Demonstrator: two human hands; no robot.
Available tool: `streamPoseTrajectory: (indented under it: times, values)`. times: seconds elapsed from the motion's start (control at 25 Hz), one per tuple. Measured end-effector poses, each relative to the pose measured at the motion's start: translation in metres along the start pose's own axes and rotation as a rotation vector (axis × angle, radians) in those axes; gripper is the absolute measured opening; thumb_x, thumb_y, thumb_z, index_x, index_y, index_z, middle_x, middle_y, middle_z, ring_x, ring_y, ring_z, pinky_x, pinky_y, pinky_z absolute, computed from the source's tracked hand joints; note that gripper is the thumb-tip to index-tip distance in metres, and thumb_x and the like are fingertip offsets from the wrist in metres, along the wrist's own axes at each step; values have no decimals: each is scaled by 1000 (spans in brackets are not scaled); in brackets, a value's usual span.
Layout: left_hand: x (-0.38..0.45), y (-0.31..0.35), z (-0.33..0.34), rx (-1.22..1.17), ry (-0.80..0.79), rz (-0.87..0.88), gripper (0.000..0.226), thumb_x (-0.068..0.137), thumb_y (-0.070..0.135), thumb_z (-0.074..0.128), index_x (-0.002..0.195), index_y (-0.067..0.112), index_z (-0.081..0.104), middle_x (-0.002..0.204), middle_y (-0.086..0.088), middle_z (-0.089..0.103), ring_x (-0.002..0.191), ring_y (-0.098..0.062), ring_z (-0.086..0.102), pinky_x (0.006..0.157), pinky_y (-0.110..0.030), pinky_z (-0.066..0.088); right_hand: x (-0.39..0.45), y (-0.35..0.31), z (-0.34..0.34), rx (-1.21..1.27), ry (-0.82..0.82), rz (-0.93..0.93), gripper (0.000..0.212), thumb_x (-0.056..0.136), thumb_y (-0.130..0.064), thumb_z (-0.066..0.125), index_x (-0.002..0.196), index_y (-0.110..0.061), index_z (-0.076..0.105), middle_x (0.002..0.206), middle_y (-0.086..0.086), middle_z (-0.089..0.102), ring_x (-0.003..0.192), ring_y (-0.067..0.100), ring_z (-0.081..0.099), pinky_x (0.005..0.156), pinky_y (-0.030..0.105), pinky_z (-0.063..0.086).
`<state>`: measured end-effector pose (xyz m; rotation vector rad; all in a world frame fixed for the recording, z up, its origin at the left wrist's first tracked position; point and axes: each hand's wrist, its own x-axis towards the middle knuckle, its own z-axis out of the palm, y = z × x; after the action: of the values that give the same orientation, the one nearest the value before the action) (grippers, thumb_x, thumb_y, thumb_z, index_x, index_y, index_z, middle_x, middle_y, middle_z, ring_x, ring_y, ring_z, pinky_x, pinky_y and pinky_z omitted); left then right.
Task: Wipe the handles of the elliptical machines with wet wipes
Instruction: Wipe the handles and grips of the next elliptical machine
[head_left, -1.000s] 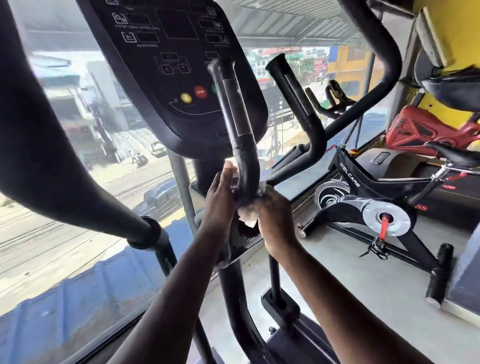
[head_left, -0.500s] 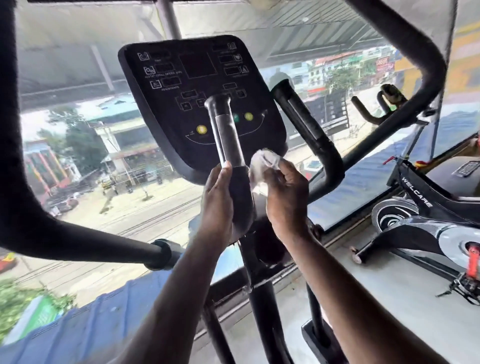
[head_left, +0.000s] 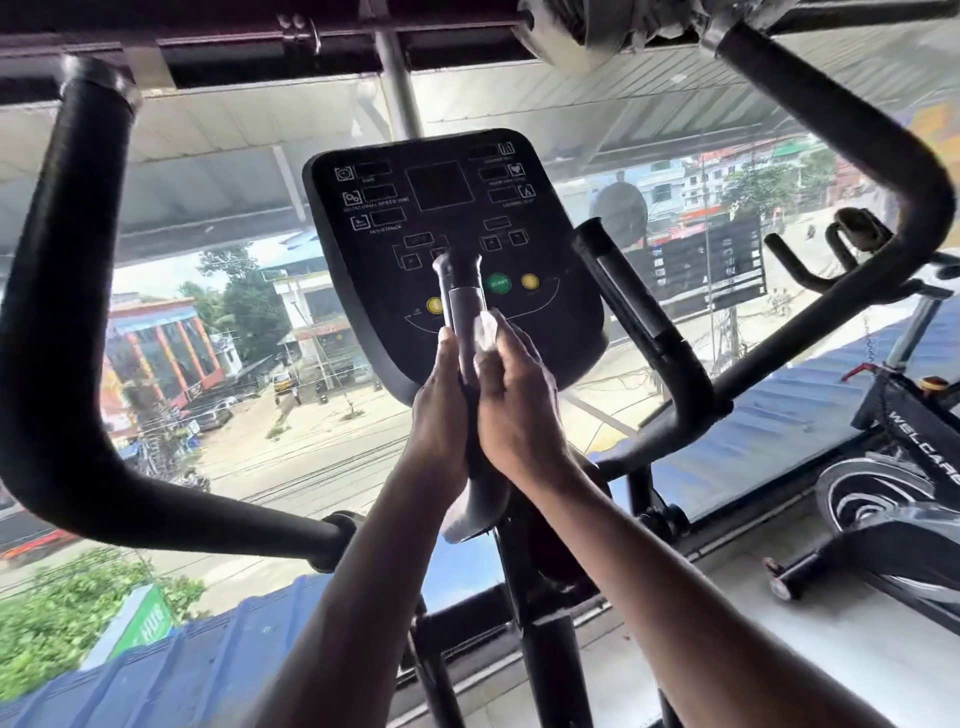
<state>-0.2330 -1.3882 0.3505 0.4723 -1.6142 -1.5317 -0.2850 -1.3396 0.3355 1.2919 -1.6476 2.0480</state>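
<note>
A black exercise bike (head_left: 904, 499) is standing on the pale floor (head_left: 810, 644) at the right, just beside the window (head_left: 208, 218), which is showing a street (head_left: 311, 447), buildings (head_left: 156, 343), trees (head_left: 244, 306) and a blue corrugated roof (head_left: 171, 670) lying below.

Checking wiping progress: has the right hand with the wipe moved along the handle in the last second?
Yes. The right hand and wipe climbed the handle toward its tip.

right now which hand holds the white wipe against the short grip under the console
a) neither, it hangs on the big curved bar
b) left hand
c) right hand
c: the wipe sits under the right hand fingers, pressed on the grip; the left hand only steadies the other side.
</note>
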Motion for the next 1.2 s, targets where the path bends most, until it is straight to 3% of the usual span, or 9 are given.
streamPoseTrajectory:
  times: [0.12,0.28,0.36,0.44,0.72,0.88,1.04,1.12,1.2]
  values:
    - [15,5,1,-58,31,-39,65,75,73,53,95,15,76,98,-10,75,97,-24,71,93,-38,53,-31,16,0,-8,-20,-150,43,100,-25,40,141,-12,44,145,5,47,135,9,42,110,22,35]
    - [24,9,3,-68,-26,-50,76,65,80,54,102,18,75,105,-10,72,98,-25,69,99,-43,50,17,6,-7,146,-108,103,15,98,-23,48,100,-17,60,90,-7,66,80,3,60,74,30,45]
    - [30,13,1,-63,-98,-6,78,80,80,41,124,22,66,126,-5,66,116,-20,63,104,-37,47,33,-3,-4,-38,-103,-27,34,98,-20,45,128,-10,54,125,3,61,115,10,56,95,19,40]
    - [33,17,0,-71,-110,42,79,88,76,28,137,20,56,136,3,57,126,-14,55,101,-27,47,26,0,3,-186,-96,-220,52,98,-17,39,148,-4,31,156,10,29,145,14,25,112,7,16]
    - [50,15,-5,-335,-186,83,82,87,79,20,133,23,59,133,-3,63,129,-19,54,118,-44,27,58,-11,-2,-650,-320,-483,68,89,-33,16,148,-1,25,162,7,5,150,22,-6,121,43,13]
    - [41,16,-3,-261,-123,97,94,77,89,20,143,26,43,138,11,58,112,4,62,88,-14,49,46,-7,7,-466,-242,-375,60,96,-22,29,151,-3,12,162,10,-8,149,22,-10,123,39,9]
    - [34,18,2,-146,-11,81,105,68,92,25,144,22,47,139,-8,58,125,-21,59,112,-42,39,48,2,10,123,-293,60,63,94,-37,48,149,-18,24,153,10,34,142,21,33,118,42,26]
    - [30,16,3,-82,16,110,96,78,86,22,138,18,54,131,-11,63,120,-21,62,109,-40,43,45,4,8,281,-255,183,51,89,-48,53,130,-19,45,127,4,60,120,19,57,105,47,43]
    - [20,5,5,-25,33,140,78,94,71,16,122,17,65,108,-6,74,104,-15,69,93,-28,53,27,7,6,234,-182,212,39,93,-43,48,120,-15,53,108,-3,65,102,8,62,93,30,49]
